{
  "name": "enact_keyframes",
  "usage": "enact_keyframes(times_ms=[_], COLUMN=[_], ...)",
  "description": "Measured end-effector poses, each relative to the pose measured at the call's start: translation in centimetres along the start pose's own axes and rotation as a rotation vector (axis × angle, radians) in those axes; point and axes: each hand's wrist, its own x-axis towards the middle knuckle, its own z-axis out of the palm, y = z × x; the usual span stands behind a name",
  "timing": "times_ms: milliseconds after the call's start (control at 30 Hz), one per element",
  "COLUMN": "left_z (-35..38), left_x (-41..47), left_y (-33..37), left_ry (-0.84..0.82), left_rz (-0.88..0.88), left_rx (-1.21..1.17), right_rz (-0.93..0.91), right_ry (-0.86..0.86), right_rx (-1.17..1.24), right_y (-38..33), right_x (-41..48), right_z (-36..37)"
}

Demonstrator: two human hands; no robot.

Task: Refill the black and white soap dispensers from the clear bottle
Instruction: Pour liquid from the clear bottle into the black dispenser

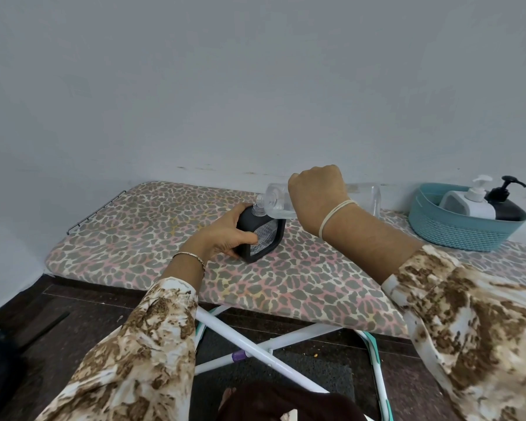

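Mid-frame on the ironing board (134, 232), the left hand (225, 235) grips the uncapped black dispenser (261, 238) while the right hand (316, 196), fisted round the tipped clear bottle (275, 197), apparently pours into it; the white dispenser (471, 205), pump on, sits in the basket (456, 232) at right, seemingly not yet refilled.

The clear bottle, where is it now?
Head view, centre: the clear bottle lies tipped in the right hand, neck at the black dispenser in the left hand.

leopard-print ironing board (134, 238) on white crossed legs (298, 338); teal basket (456, 229) at its right end.
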Motion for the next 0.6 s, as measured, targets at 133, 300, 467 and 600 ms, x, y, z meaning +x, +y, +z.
enact_keyframes(times_ms=[133,300,467,600], left_z=[0.02,0.05,0.10,0.11], left_x=[-0.06,-0.06,-0.09,-0.05], left_y=[0.01,0.02,0.06,0.17], left_ry=[0.008,0.010,0.012,0.011], left_rz=[0.002,0.010,0.006,0.006], left_rx=[0.008,0.005,-0.005,-0.005], right_rz=[-0.001,0.004,-0.005,-0.006], right_ry=[0.003,0.000,-0.003,0.005], right_rx=[0.002,-0.012,-0.021,-0.022], right_y=[0.06,0.21,0.08,0.11], right_x=[-0.13,0.08,0.18,0.21], right_z=[-0.16,-0.17,-0.08,-0.08])
